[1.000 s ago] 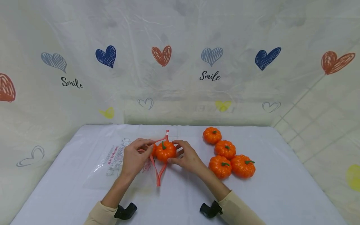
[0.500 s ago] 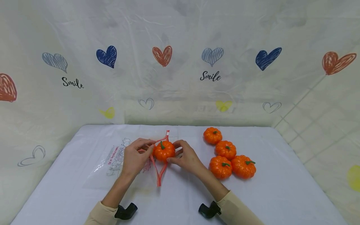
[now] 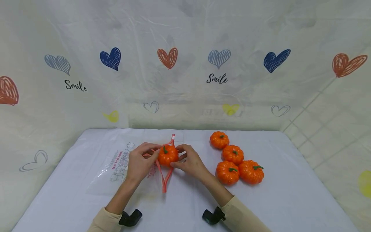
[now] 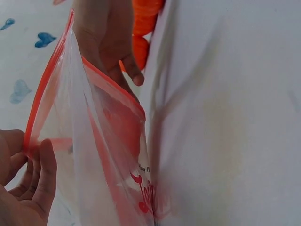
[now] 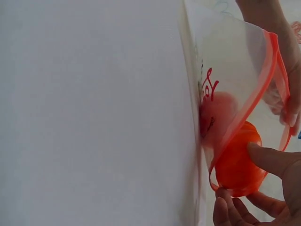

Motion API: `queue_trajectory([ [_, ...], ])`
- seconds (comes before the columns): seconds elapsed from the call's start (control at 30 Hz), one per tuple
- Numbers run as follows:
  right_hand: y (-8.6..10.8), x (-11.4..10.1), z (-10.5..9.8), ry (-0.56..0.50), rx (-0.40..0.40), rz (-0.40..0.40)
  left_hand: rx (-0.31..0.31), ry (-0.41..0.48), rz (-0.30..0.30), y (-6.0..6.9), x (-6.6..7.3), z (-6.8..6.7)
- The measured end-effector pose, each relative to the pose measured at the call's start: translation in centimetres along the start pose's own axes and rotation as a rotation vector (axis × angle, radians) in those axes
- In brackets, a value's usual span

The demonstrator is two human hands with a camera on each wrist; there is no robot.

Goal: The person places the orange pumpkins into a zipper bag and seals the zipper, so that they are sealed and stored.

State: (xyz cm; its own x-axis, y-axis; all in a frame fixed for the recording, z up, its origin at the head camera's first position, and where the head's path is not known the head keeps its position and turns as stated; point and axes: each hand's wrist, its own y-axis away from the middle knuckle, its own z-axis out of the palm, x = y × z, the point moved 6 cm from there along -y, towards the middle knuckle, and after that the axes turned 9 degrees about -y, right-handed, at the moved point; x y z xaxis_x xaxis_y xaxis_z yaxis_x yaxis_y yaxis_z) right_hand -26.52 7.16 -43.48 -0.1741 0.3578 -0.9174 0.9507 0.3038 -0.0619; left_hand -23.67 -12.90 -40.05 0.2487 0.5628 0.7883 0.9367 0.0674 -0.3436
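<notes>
Currently | left hand: grip pinching bag by red rim | right hand: grip holding pumpkin at rim

Under soft, muted light, glare streaks the clear bag; wrist views look dim.

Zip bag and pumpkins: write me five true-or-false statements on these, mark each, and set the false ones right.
1. The right hand grips an orange pumpkin at the bag's mouth. True.
2. Three loose pumpkins lie on the white cloth. False: there are four loose pumpkins on the white cloth.
3. The left hand holds the edge of the clear plastic bag. True.
4. The bag's zip strip is blue. False: the zip strip is red.
5. The stems showing on the loose pumpkins are green. True.
</notes>
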Motion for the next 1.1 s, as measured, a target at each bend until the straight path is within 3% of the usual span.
queue_trajectory([
  [1.1, -0.48, 0.29, 1.00, 0.023, 0.011, 0.030, -0.004, 0.009, 0.008, -0.01, 0.12, 0.10],
])
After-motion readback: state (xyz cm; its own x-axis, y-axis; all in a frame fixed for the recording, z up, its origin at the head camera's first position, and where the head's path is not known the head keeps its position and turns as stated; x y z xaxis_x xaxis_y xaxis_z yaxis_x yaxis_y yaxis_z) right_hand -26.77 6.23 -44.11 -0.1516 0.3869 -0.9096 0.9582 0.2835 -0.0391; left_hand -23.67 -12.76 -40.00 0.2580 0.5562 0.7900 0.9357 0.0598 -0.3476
